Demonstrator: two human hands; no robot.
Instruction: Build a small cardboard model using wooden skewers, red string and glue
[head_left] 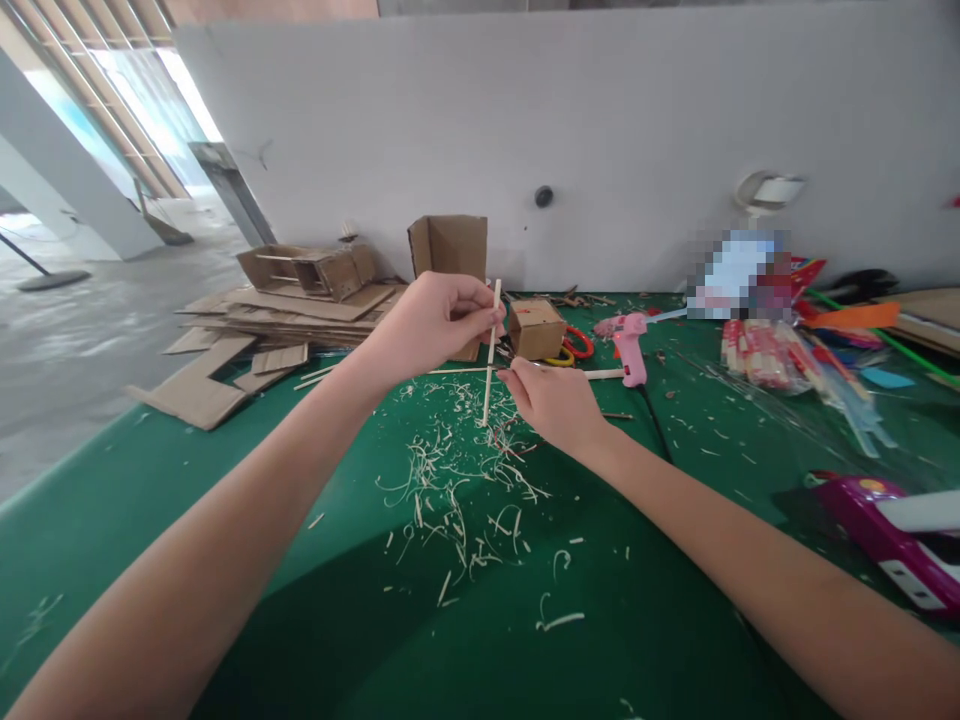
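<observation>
My left hand pinches a thin wooden stick near its top and holds it almost upright above the table. Against the middle of that stick is the dark tip of a small blade-like tool. My right hand is closed around this tool, and most of it is hidden by the fingers. Curled wood shavings lie scattered on the green table below both hands. Just behind the hands stands a small cardboard box.
Flat cardboard pieces are piled at the left, with a cardboard structure on top. A pink glue gun stands right of my hands, its cord trailing forward. Bagged sticks and a purple device lie farther right. A white panel rises behind.
</observation>
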